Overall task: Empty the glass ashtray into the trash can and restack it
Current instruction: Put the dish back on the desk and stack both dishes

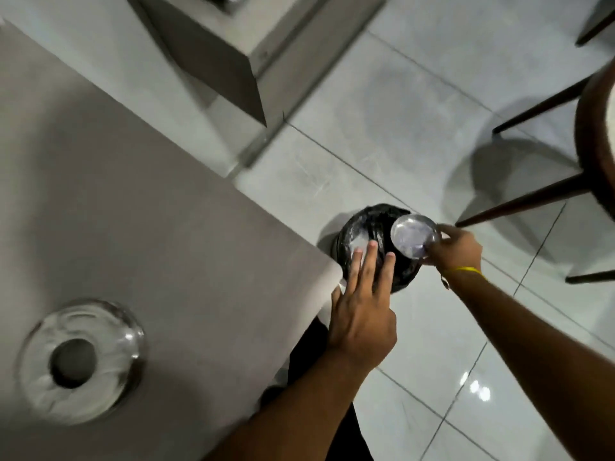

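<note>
Clear round glass ashtray (414,236), tipped on edge, is above the black-lined trash can (376,241), over its right rim.

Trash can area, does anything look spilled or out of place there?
Nothing looks spilled. The right hand holds the glass ashtray tipped over the black-lined trash can; the tiles around it look clean, though the picture is blurry.

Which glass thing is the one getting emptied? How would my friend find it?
Start at the grey table, then look past its corner to the black-lined trash can on the floor. The ashtray is the small glass dish tipped above it in the right hand, unlike the bigger glass bowl on the table.
</note>
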The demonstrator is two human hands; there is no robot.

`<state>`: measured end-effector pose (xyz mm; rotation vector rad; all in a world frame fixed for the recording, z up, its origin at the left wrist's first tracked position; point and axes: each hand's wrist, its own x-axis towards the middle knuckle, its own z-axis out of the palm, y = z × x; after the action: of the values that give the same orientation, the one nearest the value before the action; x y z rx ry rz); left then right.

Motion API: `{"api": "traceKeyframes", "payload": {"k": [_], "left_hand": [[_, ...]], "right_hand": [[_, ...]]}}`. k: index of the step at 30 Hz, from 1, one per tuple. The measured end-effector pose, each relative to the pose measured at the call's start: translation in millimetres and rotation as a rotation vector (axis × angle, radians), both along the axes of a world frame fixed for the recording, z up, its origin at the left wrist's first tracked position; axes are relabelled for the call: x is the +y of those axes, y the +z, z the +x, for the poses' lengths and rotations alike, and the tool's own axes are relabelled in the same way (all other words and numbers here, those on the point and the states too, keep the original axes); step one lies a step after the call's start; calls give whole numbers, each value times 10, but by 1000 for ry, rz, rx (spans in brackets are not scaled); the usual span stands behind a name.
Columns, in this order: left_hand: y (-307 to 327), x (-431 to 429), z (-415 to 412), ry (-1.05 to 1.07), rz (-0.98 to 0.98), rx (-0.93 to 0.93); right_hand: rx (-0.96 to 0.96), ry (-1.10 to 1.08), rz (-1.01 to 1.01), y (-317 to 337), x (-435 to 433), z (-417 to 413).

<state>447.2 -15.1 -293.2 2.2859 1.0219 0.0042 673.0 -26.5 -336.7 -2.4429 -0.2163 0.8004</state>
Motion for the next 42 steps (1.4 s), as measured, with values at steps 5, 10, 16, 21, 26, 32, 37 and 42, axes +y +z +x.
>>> {"api": "traceKeyframes", "payload": {"k": [5,10,16,21,26,32,37,42], "left_hand": [[1103,510,182,-14,33,-133],[2272,795,-65,71,102,-271],[2889,1198,-1120,395,290,-231],[2938,1224,-2415,617,375,18],[2664,775,-3397,803,321,248],[2116,133,-3931,972,174,389],[1901,-139,-3963,1027,180,401],[1785,-173,-3990,1040,256,391]], "right_hand": [[49,-63,283,1187,139,-276],[-28,117,416,2401,600,-676],[-32,360,532,3290,1173,-1572],[-81,723,455,3571,1486,-2615],[-102,1024,417,3474,1490,-3662],[-122,1374,239,3085,1329,-4436],[-196,1489,161,2934,1279,-4672],[-202,1488,156,2966,1302,-4683]]}}
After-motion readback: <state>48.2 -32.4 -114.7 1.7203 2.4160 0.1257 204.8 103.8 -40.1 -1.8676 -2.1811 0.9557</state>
